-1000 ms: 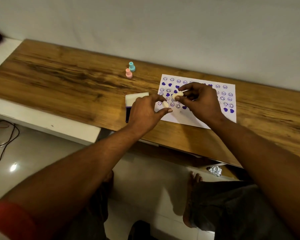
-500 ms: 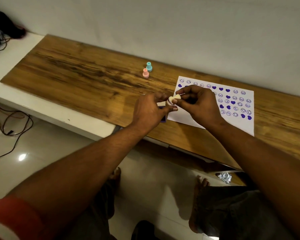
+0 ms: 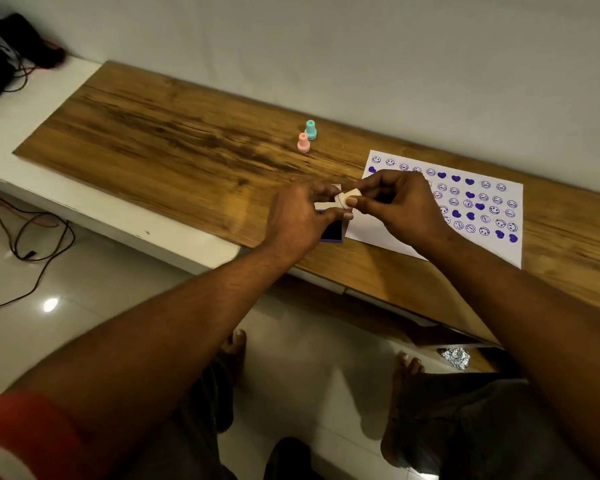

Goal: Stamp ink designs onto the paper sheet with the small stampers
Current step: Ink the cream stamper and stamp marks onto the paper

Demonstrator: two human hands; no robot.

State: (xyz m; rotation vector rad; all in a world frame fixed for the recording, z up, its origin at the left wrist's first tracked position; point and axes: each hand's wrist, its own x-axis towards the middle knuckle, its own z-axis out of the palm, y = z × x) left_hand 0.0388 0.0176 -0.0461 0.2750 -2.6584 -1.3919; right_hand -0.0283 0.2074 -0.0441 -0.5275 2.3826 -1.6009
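Observation:
A small cream stamper (image 3: pixel 347 196) is held sideways above the table, between the fingertips of both hands. My right hand (image 3: pixel 400 206) pinches its handle end. My left hand (image 3: pixel 300 218) touches its inked face end with thumb and fingers. Below them lies a purple ink pad (image 3: pixel 333 232), open, partly hidden by my left hand. The white paper sheet (image 3: pixel 381 233) lies to the right, covered with purple smiley faces and hearts. A pink stamper (image 3: pixel 303 143) and a teal stamper (image 3: pixel 310 129) stand upright farther back.
The wooden table top (image 3: pixel 174 150) runs along a white wall. A white ledge (image 3: pixel 32 109) with black cables and a dark object is at the far left. Cables lie on the tiled floor. My knees and bare feet are below the table edge.
The view shifted, so the scene moved right in the picture. My hands moved from over the sheet to above the ink pad, both still on the cream stamper.

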